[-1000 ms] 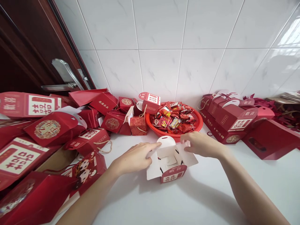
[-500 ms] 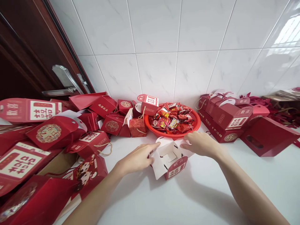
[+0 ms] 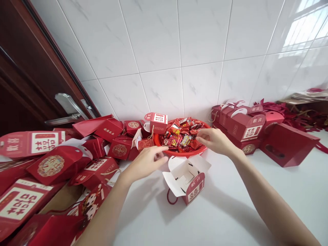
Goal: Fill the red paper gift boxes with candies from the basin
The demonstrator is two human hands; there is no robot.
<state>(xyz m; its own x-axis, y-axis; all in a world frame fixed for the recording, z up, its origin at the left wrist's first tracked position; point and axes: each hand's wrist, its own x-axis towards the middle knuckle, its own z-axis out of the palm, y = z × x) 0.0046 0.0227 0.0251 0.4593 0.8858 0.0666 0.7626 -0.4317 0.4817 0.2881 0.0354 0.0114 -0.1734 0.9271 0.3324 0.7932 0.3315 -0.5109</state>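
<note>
Open box (image 3: 188, 182) is sitting on the white table (image 3: 217, 218) just near of the red candy basket (image 3: 176, 154), left hand (image 3: 147, 161) and right hand (image 3: 217, 140) hovering empty, fingers loosely parted.

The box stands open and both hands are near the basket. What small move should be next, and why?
Probably the right hand should pinch a few sweets: its fingers are at the basket, while the open box looks empty inside.
</note>
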